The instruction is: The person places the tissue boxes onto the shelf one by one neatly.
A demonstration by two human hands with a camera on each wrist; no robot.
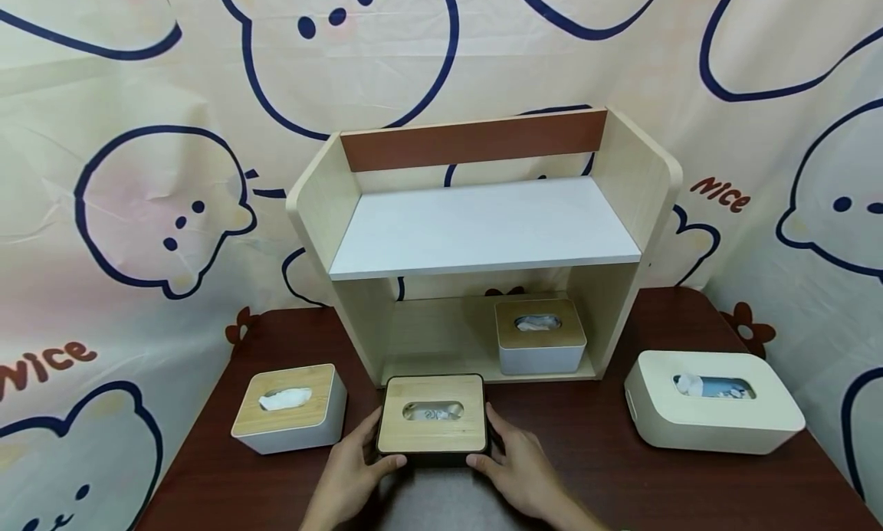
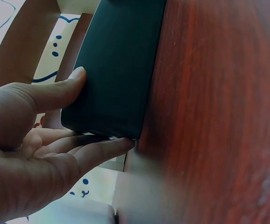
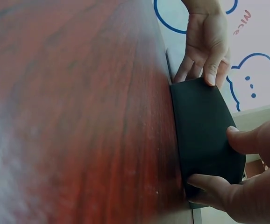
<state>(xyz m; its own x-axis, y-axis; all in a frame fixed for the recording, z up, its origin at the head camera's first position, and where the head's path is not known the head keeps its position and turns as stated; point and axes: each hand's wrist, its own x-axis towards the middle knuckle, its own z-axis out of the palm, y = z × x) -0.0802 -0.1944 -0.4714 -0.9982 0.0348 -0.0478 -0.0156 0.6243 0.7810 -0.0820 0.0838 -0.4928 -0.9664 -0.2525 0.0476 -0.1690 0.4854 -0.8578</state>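
A black tissue box with a light wooden lid (image 1: 433, 433) rests on the table in front of the shelf, its oval slot showing something pale inside. My left hand (image 1: 352, 470) grips its left side, the thumb on the near top edge. On the opposite side, my right hand (image 1: 523, 470) holds it the same way. In the left wrist view, the left hand (image 2: 41, 140) has its thumb and fingers around one end of the black box (image 2: 118, 70). The right wrist view shows both hands at the ends of the black box (image 3: 207, 130).
Behind stands a two-tier shelf (image 1: 483, 228), with a wood-topped tissue box (image 1: 541, 356) on its lower level. A similar grey-white box (image 1: 293, 437) sits left on the dark red table (image 1: 593, 470). A larger cream tissue box (image 1: 710, 431) stands at the right. Printed curtains hang around.
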